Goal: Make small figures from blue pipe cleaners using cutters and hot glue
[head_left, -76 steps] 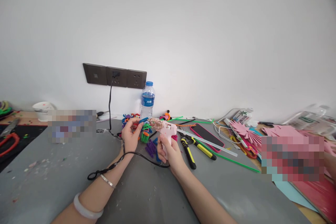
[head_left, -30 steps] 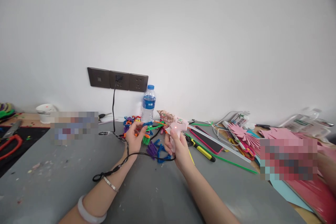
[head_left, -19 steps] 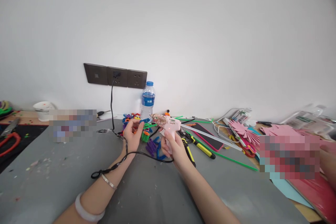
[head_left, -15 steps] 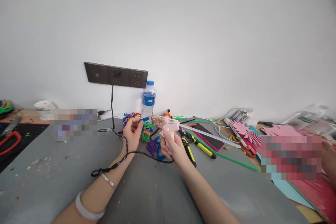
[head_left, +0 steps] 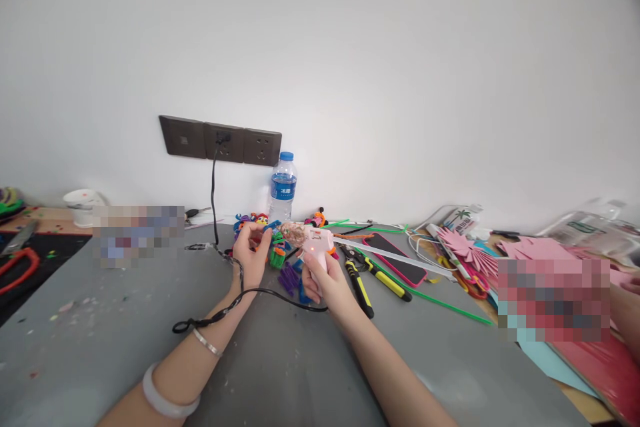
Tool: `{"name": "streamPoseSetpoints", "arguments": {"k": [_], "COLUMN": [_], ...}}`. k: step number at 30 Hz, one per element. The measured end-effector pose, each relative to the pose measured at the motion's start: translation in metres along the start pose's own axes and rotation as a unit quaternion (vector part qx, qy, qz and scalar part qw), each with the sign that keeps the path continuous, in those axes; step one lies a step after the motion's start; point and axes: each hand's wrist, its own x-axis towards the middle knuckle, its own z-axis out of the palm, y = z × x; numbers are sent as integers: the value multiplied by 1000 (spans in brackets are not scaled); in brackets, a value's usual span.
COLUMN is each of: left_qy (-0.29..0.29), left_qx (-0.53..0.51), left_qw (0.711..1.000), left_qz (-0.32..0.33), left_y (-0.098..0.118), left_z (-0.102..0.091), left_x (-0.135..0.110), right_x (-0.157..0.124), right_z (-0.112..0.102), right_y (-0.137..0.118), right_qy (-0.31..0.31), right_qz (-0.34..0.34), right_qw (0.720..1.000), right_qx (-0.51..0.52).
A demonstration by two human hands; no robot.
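In my right hand [head_left: 320, 273] is a pale pink hot glue gun [head_left: 316, 240], its handle wrapped by my fingers and its nozzle pointing left. A long clear glue stick [head_left: 390, 255] sticks out of its back. My left hand [head_left: 251, 250] pinches a small blue fuzzy pipe cleaner piece [head_left: 273, 225] between thumb and fingers, close to the nozzle; whether they touch I cannot tell. The gun's black cord [head_left: 285, 297] loops over my left forearm. Behind and below lie a green and orange pipe cleaner figure [head_left: 277, 255] and purple pipe cleaner pieces [head_left: 289, 278].
A water bottle [head_left: 283, 190] stands by the wall below the sockets [head_left: 220, 141]. Yellow-black pliers [head_left: 383, 278], a phone [head_left: 397, 260] and a green pipe cleaner [head_left: 450, 307] lie at right. Farther right are pink folded papers [head_left: 467, 251] and another person's hand [head_left: 625, 303].
My right hand has moved the glue gun slightly left, bringing its nozzle nearer the blue pipe cleaner piece. My left hand stays almost in place.
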Motion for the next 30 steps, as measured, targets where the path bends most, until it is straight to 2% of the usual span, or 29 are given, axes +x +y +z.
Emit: {"name": "streamPoseSetpoints", "arguments": {"k": [12, 23, 30], "left_qy": [-10, -26, 2], "left_qx": [12, 6, -54], "left_qw": [1000, 1000, 998], "left_qz": [5, 15, -35], "left_y": [-1, -3, -1], "left_z": [0, -1, 3], "left_x": [-1, -2, -1], "right_x": [0, 4, 2], "right_z": [-1, -4, -3], "right_y": [-3, 1, -3], "right_qy": [24, 74, 39], "right_qz": [-23, -37, -41], "right_qw": [999, 996, 998], "right_qx": [-7, -30, -5]}}
